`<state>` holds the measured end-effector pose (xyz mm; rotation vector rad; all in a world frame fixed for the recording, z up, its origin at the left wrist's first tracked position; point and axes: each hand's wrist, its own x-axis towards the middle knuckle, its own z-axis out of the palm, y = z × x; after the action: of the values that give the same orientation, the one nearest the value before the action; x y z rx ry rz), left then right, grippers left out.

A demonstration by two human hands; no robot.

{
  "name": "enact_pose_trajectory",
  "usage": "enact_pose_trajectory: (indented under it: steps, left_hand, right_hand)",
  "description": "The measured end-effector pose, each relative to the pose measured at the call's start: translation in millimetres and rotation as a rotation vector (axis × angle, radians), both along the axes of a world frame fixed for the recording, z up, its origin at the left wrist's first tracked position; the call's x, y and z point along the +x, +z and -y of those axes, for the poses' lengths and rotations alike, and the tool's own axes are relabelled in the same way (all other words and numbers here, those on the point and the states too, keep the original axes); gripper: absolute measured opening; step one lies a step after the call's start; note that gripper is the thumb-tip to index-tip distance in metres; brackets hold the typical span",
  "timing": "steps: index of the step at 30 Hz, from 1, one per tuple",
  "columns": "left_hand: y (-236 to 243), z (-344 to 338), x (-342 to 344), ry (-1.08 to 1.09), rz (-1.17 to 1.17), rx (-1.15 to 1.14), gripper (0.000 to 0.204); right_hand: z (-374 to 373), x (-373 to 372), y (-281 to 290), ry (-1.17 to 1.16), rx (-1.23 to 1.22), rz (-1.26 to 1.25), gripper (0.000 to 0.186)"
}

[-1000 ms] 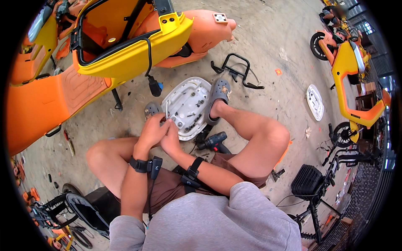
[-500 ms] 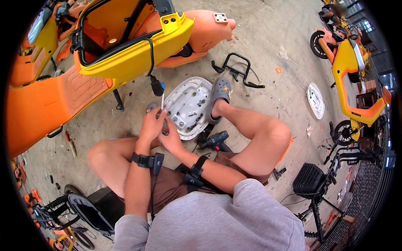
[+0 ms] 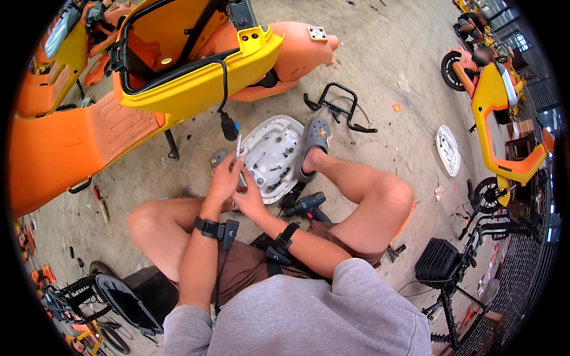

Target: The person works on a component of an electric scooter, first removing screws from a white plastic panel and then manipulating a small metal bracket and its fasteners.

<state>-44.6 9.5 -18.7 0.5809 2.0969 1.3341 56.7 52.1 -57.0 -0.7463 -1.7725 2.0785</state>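
My left hand [image 3: 223,179] is closed, with a slim silver tool [image 3: 238,145] standing up from between its fingertips. The fingers hide most of the tool, so I cannot tell its exact kind. Right against it, my right hand [image 3: 252,200] is also closed, its thumb and fingers pinched around the lower part of what looks like the same piece. Just beyond the tool's tip hangs a black plug [image 3: 228,128] on a cable, with a bit of blue beside it. A white plastic cover [image 3: 261,132] lies behind the hands, with several screws and small parts in it.
A yellow and orange scooter [image 3: 196,89] stands at the left. A cordless drill [image 3: 306,205] lies by my right thigh. Past my clog [image 3: 314,135] is a black tubular frame [image 3: 339,108]. Farther right are a second white cover [image 3: 447,151] and another scooter [image 3: 484,98].
The whole view has shifted slightly, so things sit a little lower and to the right. Both hands stay together on the slim tool, with little movement relative to the cover.
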Motion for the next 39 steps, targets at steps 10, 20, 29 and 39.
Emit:
enact_pose_trajectory:
  steps: [10, 20, 29, 39]
  left_hand:
    - [20.7, -8.1, 13.0, -0.105, -0.021, -0.089, 0.05]
    - [38.1, 1.3, 19.2, -0.122, -0.083, 0.024, 0.042]
    - [37.4, 6.9, 15.6, -0.273, 0.16, 0.131, 0.076]
    - [31.2, 2.4, 14.1, -0.363, 0.184, 0.094, 0.094]
  right_hand:
    - [-3.8, 5.1, -20.2, -0.049, -0.135, -0.009, 0.078]
    - [-48.1, -4.4, -3.3, -0.189, -0.298, 0.058, 0.058]
    - [-38.6, -9.9, -10.3, -0.09, -0.384, -0.049, 0.056]
    - [-59.9, -5.9, -27.8, 0.013, -0.376, 0.055, 0.078]
